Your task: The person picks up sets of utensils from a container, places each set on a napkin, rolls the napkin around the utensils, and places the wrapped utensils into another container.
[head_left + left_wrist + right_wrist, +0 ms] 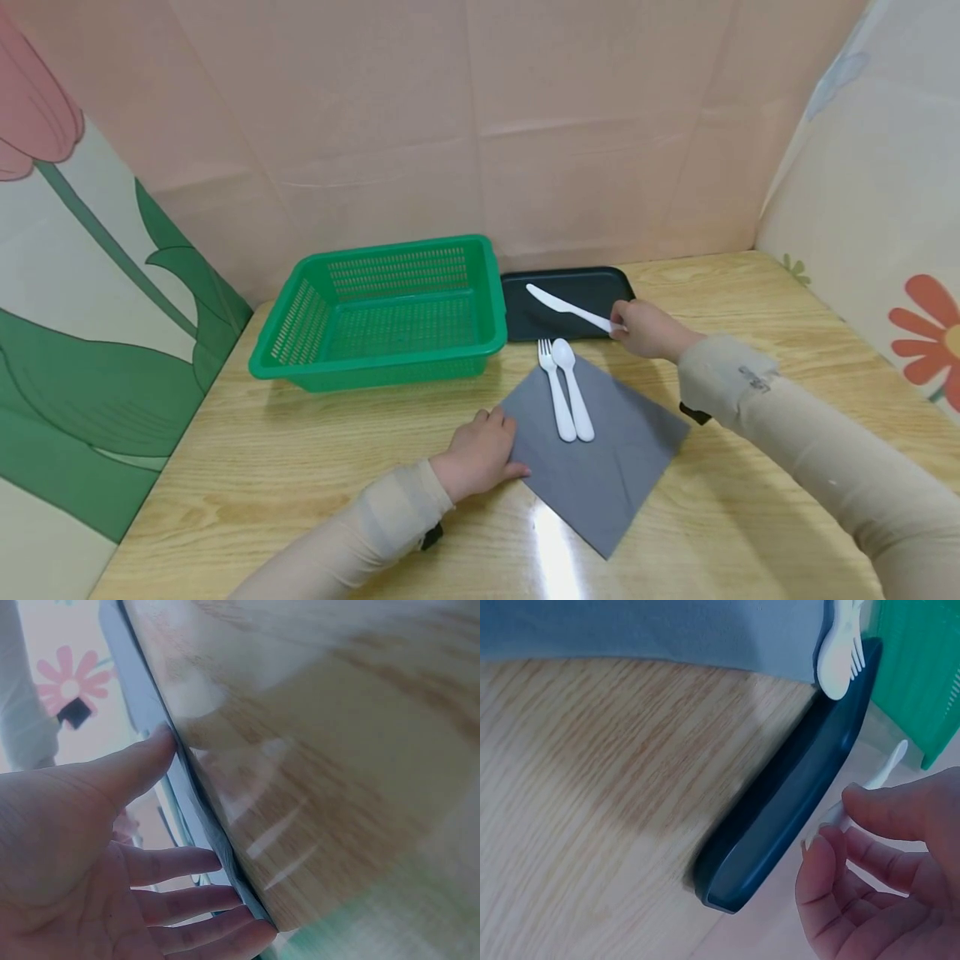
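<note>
A white plastic knife (567,307) is pinched by its handle end in my right hand (647,328), over the black tray (517,325). The right wrist view shows the thumb and fingertips on the knife (886,766). On a grey napkin (630,450), turned cornerwise, lie a white fork (558,398) and a white spoon (576,396) side by side, their heads at the far corner. My left hand (480,454) rests at the napkin's left edge. In the left wrist view its thumb and extended fingers (191,911) touch that edge.
A green plastic basket (405,367) with slotted walls stands left of the tray, close against it. Behind both rises a pink cloth backdrop (480,150). Flower-printed panels flank the wooden table (315,467) on both sides.
</note>
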A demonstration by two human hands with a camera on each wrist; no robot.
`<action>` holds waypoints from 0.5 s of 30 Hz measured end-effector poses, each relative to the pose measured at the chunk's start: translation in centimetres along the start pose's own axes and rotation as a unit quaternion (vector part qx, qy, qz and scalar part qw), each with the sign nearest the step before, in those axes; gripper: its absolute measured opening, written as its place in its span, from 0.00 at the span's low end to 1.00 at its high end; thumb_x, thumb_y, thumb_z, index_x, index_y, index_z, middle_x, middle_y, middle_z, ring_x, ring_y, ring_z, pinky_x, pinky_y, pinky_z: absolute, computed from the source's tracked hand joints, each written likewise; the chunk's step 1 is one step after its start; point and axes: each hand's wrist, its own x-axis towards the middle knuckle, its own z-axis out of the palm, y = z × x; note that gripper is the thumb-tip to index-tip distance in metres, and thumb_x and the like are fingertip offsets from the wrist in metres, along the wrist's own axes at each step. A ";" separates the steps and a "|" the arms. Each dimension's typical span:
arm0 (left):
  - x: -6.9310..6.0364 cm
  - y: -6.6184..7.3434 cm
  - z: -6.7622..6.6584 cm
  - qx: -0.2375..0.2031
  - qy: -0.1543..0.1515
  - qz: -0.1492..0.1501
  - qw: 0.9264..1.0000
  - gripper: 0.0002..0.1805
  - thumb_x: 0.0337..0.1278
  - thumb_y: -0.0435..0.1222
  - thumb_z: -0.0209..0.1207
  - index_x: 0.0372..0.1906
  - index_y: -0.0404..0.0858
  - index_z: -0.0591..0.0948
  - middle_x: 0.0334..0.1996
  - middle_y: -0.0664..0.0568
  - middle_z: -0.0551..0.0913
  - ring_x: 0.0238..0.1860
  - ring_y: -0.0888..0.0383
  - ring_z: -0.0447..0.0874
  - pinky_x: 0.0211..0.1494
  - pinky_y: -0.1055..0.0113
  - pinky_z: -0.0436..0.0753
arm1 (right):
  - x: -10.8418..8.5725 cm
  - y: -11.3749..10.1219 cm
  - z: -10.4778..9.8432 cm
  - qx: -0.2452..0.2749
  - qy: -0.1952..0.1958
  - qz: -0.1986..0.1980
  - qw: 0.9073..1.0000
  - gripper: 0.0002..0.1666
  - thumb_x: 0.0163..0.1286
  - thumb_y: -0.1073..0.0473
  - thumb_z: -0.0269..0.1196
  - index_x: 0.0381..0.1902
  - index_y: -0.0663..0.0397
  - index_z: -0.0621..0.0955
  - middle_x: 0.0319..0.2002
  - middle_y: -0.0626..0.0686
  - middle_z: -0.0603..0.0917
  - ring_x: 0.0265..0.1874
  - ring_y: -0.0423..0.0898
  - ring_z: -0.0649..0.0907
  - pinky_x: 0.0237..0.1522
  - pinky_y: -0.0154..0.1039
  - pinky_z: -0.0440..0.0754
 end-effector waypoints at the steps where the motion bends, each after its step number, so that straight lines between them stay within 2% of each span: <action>1: 0.0 0.0 0.0 0.000 0.001 0.000 1.000 0.30 0.53 0.60 0.57 0.44 0.36 0.77 0.40 0.48 0.77 0.39 0.57 0.75 0.32 0.68 0.79 | 0.0 -0.1 0.0 0.000 -0.002 0.001 1.000 0.07 0.63 0.67 0.57 0.36 0.69 0.74 0.29 0.60 0.79 0.27 0.49 0.76 0.34 0.47 0.76; 15: -0.1 0.0 -0.1 -0.003 -0.003 -0.001 1.000 0.30 0.53 0.59 0.57 0.45 0.36 0.76 0.41 0.48 0.77 0.40 0.56 0.75 0.33 0.67 0.79 | -0.5 -0.2 0.1 0.000 -0.003 -0.002 1.000 0.06 0.61 0.68 0.57 0.33 0.69 0.74 0.25 0.59 0.78 0.24 0.49 0.75 0.30 0.44 0.75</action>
